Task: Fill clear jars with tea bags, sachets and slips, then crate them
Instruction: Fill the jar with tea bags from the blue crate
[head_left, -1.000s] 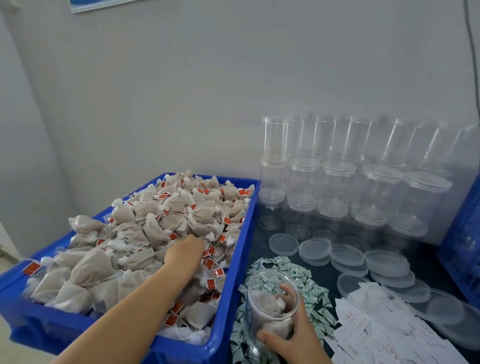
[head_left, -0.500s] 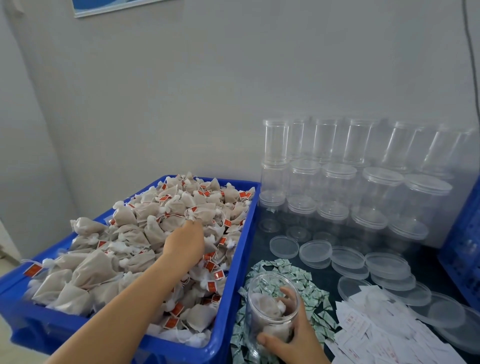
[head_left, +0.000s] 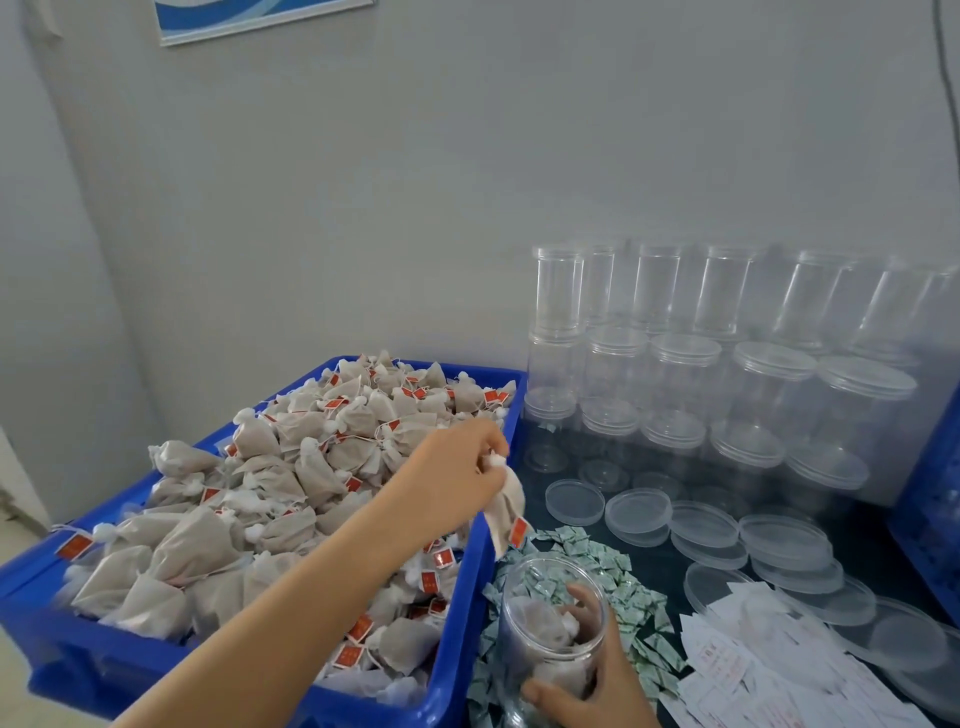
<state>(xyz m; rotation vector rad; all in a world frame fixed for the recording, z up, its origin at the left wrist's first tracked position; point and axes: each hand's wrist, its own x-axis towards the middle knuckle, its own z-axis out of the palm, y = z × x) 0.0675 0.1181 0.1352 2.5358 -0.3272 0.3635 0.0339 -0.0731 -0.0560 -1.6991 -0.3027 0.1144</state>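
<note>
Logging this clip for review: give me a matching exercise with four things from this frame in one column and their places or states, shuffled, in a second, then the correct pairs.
Things:
1. left hand
2. right hand
3. green sachets
4. loose lids

Places or states:
A. lying flat in front of the stacked empty jars
B. grips the open jar, which already holds some tea bags
C. heaped on the dark table around the held jar
D. pinches one tea bag above the blue crate rim

Pairs: 1-D, 2-B, 3-C, 4-A
</note>
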